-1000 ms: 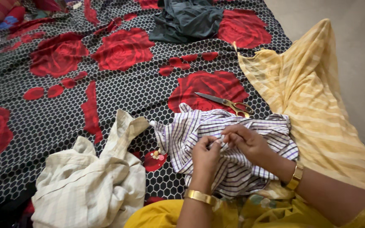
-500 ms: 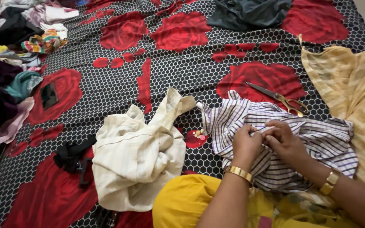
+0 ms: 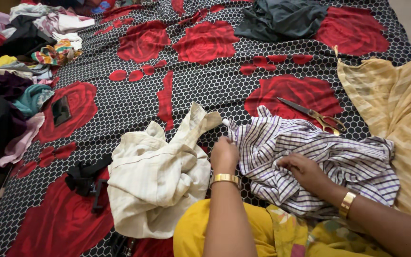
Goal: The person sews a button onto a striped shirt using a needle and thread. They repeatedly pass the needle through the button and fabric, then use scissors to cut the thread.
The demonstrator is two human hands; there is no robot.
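Note:
A white shirt with thin dark stripes [image 3: 343,159] lies crumpled on a black sheet with red roses [image 3: 134,107]. My right hand [image 3: 303,172] rests on the shirt and pinches its cloth. My left hand [image 3: 224,154] is off the shirt, down on the sheet in the gap between it and a crumpled cream garment [image 3: 153,178]; its fingertips are hidden. Both wrists wear gold bangles. Gold-handled scissors [image 3: 316,114] lie just beyond the shirt.
A yellow striped cloth [image 3: 405,109] spreads at the right. A dark grey garment [image 3: 281,16] lies at the far edge. A heap of mixed clothes [image 3: 20,71] fills the left side, with a black strap-like item [image 3: 84,178] near the cream garment.
My left hand has let go of the striped shirt and moved left, down to the sheet beside the cream garment. My right hand stays on the shirt. The view has swung left.

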